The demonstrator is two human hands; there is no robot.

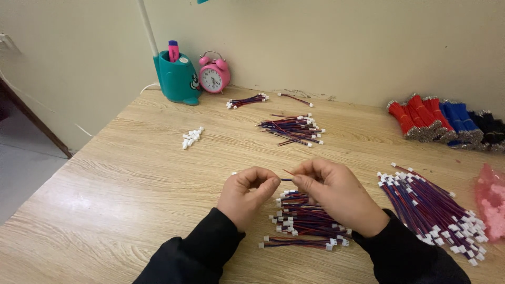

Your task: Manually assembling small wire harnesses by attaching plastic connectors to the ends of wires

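I had both hands over the wooden table (131, 173), pinched on one short wire lead (285, 179) held between them just above the pile (305, 218) of like leads. My left hand (246, 195) had thumb and forefinger closed on the lead's left stretch; a small white bit showed just left of that hand, probably its connector, though it was too small to be sure. My right hand (336, 195) was closed on the other stretch, with a thin red strand sticking up from between its fingertips.

By my judgement the lead was nearly weightless and limp, so it would sag or curl if held at one end only. The insulation looked smooth and apt to slip through a loose pinch, and the thin strands could kink. The best hold seemed close to the plastic connector, where it is stiffest, with the other hand on the wire a little way along.

A larger bundle (434, 210) lay to the right near a pink bag (492, 202). Farther back lay another heap (293, 129), loose white connectors (192, 137), red, blue and black wire bunches (447, 123), a pink alarm clock (213, 73) and a teal pen holder (179, 79).
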